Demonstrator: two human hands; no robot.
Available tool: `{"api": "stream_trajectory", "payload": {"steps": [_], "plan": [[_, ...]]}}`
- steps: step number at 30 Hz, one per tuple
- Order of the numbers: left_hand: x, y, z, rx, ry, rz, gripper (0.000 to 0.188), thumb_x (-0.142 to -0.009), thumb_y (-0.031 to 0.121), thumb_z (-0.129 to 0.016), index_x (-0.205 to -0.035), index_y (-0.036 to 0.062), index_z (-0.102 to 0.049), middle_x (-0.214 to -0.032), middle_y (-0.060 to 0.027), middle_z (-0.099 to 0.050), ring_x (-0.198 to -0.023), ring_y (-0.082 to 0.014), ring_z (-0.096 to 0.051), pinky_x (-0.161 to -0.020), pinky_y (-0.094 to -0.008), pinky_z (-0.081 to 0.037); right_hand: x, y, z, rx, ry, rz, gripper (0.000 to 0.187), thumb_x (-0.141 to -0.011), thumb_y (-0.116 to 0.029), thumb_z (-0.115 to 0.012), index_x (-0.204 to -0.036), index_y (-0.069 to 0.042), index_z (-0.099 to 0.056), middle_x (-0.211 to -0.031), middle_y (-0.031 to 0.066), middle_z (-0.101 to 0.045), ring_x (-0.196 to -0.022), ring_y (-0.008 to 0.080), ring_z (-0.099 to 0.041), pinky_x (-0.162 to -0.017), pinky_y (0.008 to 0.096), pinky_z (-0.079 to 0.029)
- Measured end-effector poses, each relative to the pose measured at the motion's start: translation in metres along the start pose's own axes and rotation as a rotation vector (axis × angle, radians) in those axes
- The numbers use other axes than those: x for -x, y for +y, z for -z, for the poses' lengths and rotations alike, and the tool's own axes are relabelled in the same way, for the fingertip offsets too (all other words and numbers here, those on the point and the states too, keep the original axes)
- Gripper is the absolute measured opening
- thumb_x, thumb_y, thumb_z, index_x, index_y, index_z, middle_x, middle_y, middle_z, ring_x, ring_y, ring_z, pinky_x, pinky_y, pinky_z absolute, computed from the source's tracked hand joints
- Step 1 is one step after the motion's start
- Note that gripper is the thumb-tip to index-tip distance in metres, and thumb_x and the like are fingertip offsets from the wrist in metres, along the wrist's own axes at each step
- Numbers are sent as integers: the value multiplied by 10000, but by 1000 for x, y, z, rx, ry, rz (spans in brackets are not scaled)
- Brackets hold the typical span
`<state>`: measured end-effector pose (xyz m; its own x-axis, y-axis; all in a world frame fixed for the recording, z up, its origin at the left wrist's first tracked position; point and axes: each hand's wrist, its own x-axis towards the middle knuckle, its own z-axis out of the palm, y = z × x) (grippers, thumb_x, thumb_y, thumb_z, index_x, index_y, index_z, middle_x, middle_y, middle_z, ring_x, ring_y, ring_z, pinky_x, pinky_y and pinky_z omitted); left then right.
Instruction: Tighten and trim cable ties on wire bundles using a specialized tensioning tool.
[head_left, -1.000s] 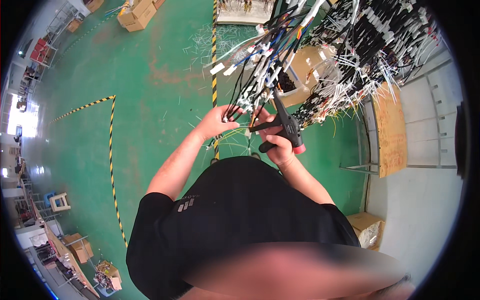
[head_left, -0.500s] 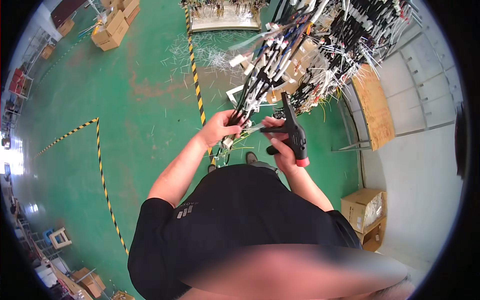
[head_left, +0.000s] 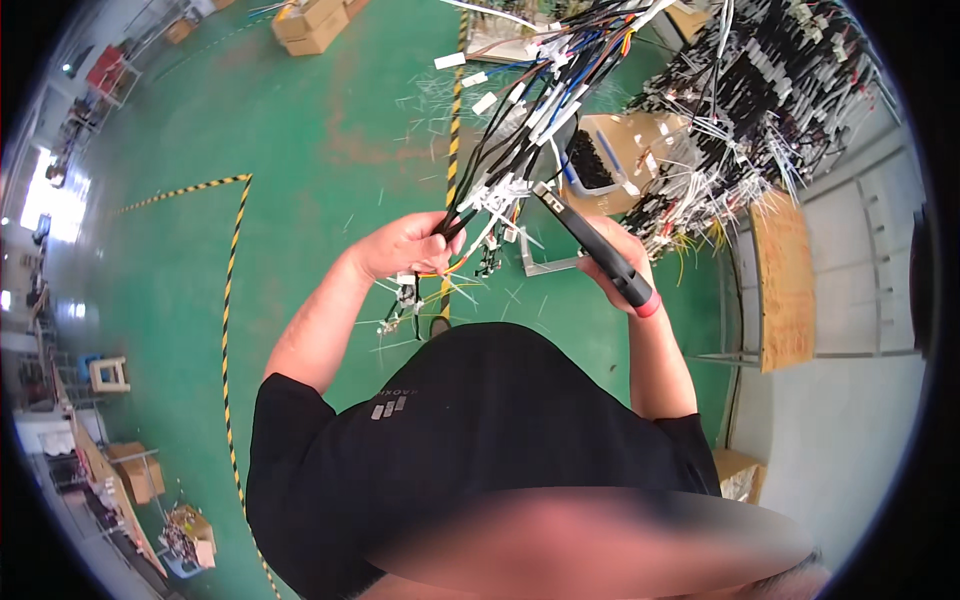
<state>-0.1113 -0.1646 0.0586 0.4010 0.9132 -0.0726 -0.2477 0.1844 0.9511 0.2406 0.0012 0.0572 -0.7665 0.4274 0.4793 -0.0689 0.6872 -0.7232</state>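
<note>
My left hand (head_left: 405, 245) is closed around a bundle of wire harnesses (head_left: 515, 135), mostly black wires with white connectors and white cable ties. The bundle slants up and to the right from my fist, and its lower ends dangle below it with loose connectors. In my right hand (head_left: 625, 250) is a black cable tie gun (head_left: 598, 243) with a red end cap. Its nose points up and left, close beside the tied part of the bundle. A gap shows between nose and wires. My palm hides most of the gun's handle and trigger.
A dense mass of harnesses (head_left: 770, 90) hangs at the upper right. Beneath it stand a cardboard box (head_left: 650, 135) and a tray of small black pieces (head_left: 590, 165). A wooden board (head_left: 785, 285) leans by the right wall. Yellow-black tape (head_left: 232, 290) marks the green floor.
The cable tie gun has moved right, away from my left hand, and has turned so its nose points up-left. My left hand has shifted slightly left, still gripping the bundle. The view has swung.
</note>
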Motion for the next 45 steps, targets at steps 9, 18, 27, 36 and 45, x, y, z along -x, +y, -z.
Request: {"api": "stream_trajectory", "payload": {"steps": [9,18,27,36,45], "plan": [[29,42,-45,-37,104,64,541,-1011,600,-694,-997,79,-549,-699,75,-417,-619,-65,-426,-664,-268,-444,-59,34,9,-176,-121,298,548,-851,-82,-849,-1377,-67,-697,-1318,135,-722,-1292,370,-631,-1130,487,-483],[47,67,-81,-16,85,93,600,-1068,658,-535,-952,70,-573,-660,66,-365,-595,-82,-354,-699,-315,-511,-71,33,-8,-402,-194,429,501,-910,-164,-828,-1370,-19,-687,-1387,188,-683,-1332,399,-621,-1147,493,-465],[54,68,-97,-89,193,140,577,-1102,625,-497,-962,70,-574,-721,65,-409,-605,-60,-373,-665,-303,-505,-50,-3,-3,-349,-202,357,496,-922,-206,-806,-1360,-16,-671,-1317,180,-700,-1231,385,-670,-1078,459,-513],[30,67,-136,-645,389,194,431,-1171,433,-452,-947,70,-511,-768,36,-471,-688,-89,-448,-615,-289,-435,-23,-35,10,-138,-141,270,271,-890,-145,-748,-1134,-36,-708,-988,143,-685,-899,349,-698,-807,407,-557],[36,76,-133,-608,651,40,233,-1105,235,-605,-1205,24,-619,-777,17,-575,-616,-68,-558,-576,-275,-484,0,-41,9,216,49,298,396,-868,-131,-721,-1244,-23,-661,-1269,168,-670,-1275,380,-630,-1168,537,-435]]}}
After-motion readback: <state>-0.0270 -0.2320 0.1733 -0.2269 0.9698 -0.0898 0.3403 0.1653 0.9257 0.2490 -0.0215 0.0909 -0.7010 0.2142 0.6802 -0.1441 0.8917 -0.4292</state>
